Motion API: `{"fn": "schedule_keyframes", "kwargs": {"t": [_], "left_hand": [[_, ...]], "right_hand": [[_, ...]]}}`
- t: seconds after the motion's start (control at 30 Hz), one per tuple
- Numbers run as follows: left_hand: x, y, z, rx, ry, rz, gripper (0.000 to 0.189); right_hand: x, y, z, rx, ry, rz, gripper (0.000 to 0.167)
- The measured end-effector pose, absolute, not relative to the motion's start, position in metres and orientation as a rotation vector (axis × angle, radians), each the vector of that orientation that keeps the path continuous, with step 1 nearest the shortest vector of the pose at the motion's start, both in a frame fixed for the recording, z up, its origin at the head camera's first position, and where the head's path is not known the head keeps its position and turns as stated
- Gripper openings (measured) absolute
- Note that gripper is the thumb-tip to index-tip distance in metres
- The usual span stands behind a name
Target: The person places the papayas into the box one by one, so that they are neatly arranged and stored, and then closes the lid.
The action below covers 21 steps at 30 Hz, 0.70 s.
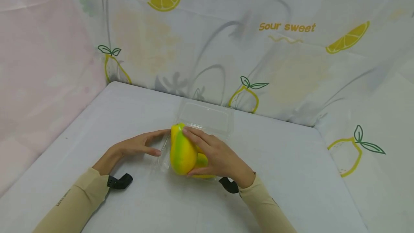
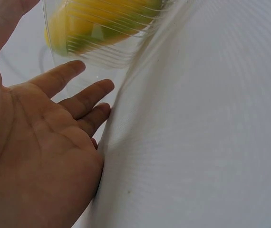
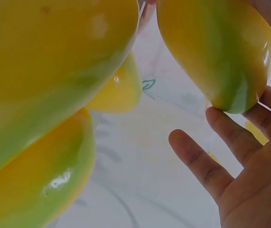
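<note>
My right hand [image 1: 223,155] holds a smooth yellow mango [image 1: 182,154] streaked with green, fingers over its upper end and thumb at its lower end. That mango [image 3: 226,57] touches the fingertips in the right wrist view. Beneath and beside it, more yellow-green mangoes [image 1: 202,160] lie in a clear plastic clamshell box [image 1: 165,150], partly hidden by the hand. My left hand [image 1: 136,146] is at the box's left side, fingers spread and palm facing it. In the left wrist view, a mango [image 2: 102,23] shows through the box's ribbed clear wall, beyond the fingertips.
The box's clear lid [image 1: 207,116] lies folded back toward the rear wall. A white cloth covers the table [image 1: 284,175]. Lemon-printed fabric [image 1: 291,74] hangs behind and to the right, pink fabric [image 1: 42,64] to the left. Black wrist cameras [image 1: 120,181] sit on both sleeves.
</note>
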<state>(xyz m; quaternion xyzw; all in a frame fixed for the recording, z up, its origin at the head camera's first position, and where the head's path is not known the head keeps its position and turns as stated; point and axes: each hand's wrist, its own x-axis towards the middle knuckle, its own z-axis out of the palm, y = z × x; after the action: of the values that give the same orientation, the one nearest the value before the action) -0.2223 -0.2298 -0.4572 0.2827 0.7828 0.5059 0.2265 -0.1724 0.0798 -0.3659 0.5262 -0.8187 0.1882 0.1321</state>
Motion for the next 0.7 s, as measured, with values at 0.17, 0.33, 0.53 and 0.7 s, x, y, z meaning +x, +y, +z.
{"fn": "schedule_keyframes", "kwargs": {"t": [0.17,0.33,0.53,0.7], "left_hand": [[-0.2216,-0.2285,-0.4573,0.768,2.149,1.404,0.081],[-0.2208,-0.2287,-0.4569,0.781,2.145,1.414,0.081],[-0.221,-0.2291,-0.4571,0.8,2.141,1.414,0.08],[-0.2204,-0.229,-0.4559,0.793,2.132,1.422,0.08]], "right_hand": [[-0.173,0.0786,-0.3662,1.53,-2.376,0.537,0.11],[-0.1729,0.0764,-0.3661,1.523,-2.398,0.534,0.112],[-0.1733,0.0745,-0.3668,1.533,-2.402,0.52,0.113],[-0.174,0.0735,-0.3662,1.547,-2.385,0.508,0.112]]}}
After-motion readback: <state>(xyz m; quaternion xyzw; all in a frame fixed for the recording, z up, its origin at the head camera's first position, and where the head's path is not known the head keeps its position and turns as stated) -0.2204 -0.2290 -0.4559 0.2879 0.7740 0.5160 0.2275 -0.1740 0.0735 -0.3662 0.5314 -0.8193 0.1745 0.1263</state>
